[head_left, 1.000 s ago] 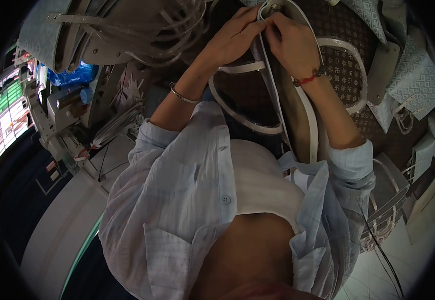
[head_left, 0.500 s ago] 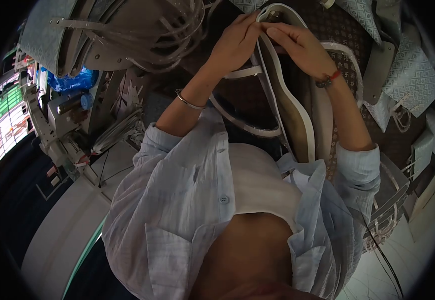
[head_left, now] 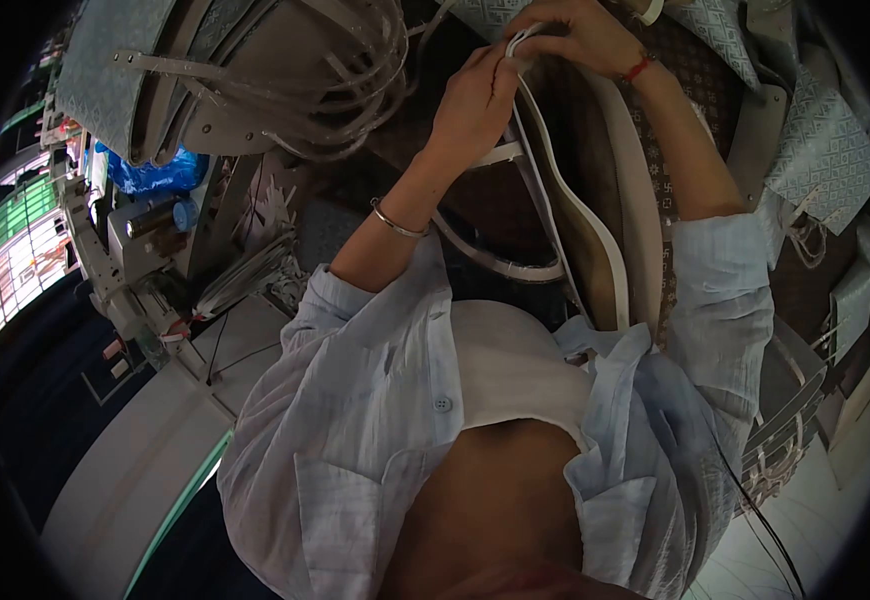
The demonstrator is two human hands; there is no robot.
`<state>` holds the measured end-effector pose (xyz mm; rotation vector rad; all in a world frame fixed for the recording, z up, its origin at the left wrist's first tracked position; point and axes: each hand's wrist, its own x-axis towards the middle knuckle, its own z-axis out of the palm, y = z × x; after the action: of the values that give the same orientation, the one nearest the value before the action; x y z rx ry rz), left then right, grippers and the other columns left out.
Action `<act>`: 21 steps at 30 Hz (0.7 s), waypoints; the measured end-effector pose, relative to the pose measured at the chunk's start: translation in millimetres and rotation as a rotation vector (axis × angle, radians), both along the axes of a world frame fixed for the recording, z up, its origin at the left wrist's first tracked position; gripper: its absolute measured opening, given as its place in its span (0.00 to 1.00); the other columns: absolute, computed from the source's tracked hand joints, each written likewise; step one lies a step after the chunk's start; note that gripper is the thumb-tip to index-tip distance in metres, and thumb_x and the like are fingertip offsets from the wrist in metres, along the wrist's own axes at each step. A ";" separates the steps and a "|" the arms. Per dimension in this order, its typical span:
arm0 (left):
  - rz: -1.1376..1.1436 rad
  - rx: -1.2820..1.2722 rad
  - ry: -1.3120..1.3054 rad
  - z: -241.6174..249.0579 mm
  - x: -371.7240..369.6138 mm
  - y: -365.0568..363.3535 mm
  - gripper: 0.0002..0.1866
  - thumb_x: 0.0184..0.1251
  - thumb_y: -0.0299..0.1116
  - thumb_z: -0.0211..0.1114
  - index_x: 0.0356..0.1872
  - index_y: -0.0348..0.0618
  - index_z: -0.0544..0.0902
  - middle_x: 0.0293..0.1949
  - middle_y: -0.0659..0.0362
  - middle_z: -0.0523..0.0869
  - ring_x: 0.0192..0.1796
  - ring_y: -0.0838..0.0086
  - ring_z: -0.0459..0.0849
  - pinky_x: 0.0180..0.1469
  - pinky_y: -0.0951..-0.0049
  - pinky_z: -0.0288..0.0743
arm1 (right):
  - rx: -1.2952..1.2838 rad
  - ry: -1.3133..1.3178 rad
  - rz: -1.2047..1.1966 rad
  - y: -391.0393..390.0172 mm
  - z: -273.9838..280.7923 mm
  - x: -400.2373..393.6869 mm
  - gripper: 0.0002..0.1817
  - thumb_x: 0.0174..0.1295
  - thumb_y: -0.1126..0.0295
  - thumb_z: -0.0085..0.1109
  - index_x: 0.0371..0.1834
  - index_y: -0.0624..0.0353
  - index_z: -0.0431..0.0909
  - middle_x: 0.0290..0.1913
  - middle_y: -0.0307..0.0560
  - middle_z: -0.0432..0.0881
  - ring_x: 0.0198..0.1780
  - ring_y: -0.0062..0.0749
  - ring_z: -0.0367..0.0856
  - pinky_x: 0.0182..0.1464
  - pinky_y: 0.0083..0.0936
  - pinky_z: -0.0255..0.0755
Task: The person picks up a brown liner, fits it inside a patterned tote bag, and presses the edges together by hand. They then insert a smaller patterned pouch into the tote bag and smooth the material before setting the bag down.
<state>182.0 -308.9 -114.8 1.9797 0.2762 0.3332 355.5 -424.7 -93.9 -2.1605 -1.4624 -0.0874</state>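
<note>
A bag with pale edging (head_left: 643,225) stretches from my lap toward the top of the view, its long mouth open and facing up. At its far end, my left hand (head_left: 471,108) pinches the pale rim between thumb and fingers. My right hand (head_left: 577,38) is closed on the same end from above and the right, its fingers curled over the folded edge. Both hands nearly meet there. A light strap handle (head_left: 500,264) loops out on the bag's left side, below my left wrist. Part of the far end is hidden behind my fingers.
More bags with bundled clear-wrapped straps (head_left: 340,75) are piled at upper left. Beside them are a blue plastic bag (head_left: 155,168) and machine parts (head_left: 115,290). Patterned silvery panels (head_left: 825,150) lie at right. A wire basket (head_left: 780,400) stands at lower right.
My right hand has moved up and around the bag's far end. The rim there, spread apart before, is now squeezed together. My left hand has stayed at the corner.
</note>
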 end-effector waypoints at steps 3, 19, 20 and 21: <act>-0.025 0.037 0.008 3.8 2.4 2.1 0.19 0.79 0.37 0.48 0.57 0.36 0.80 0.45 0.43 0.83 0.47 0.50 0.85 0.52 0.59 0.78 | -0.018 0.078 0.001 -7.6 -24.8 15.6 0.23 0.73 0.58 0.61 0.65 0.60 0.79 0.53 0.49 0.86 0.50 0.37 0.87 0.50 0.29 0.81; -0.209 0.350 0.243 37.8 36.1 31.9 0.21 0.67 0.49 0.64 0.46 0.40 0.88 0.30 0.50 0.88 0.35 0.57 0.89 0.41 0.63 0.80 | 0.012 0.333 -0.126 -11.8 -11.5 3.0 0.24 0.73 0.57 0.62 0.65 0.60 0.78 0.55 0.50 0.85 0.51 0.40 0.87 0.51 0.31 0.81; -0.282 0.412 0.293 40.5 44.3 41.5 0.21 0.64 0.49 0.69 0.45 0.39 0.87 0.27 0.52 0.87 0.30 0.64 0.85 0.37 0.66 0.78 | 0.013 0.347 -0.133 -15.9 -12.1 11.3 0.24 0.73 0.57 0.62 0.65 0.59 0.78 0.55 0.51 0.85 0.51 0.40 0.87 0.51 0.31 0.81; -0.352 0.474 0.345 41.8 50.8 46.2 0.22 0.61 0.49 0.73 0.44 0.39 0.87 0.24 0.55 0.85 0.25 0.71 0.81 0.33 0.68 0.76 | 0.014 0.361 -0.138 -19.4 -15.1 14.4 0.24 0.72 0.57 0.62 0.65 0.59 0.78 0.55 0.51 0.85 0.51 0.40 0.87 0.51 0.31 0.81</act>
<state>232.8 -262.7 -72.9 2.5022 0.0599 -0.1931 369.9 -444.0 -109.0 -2.1291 -1.1054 0.2316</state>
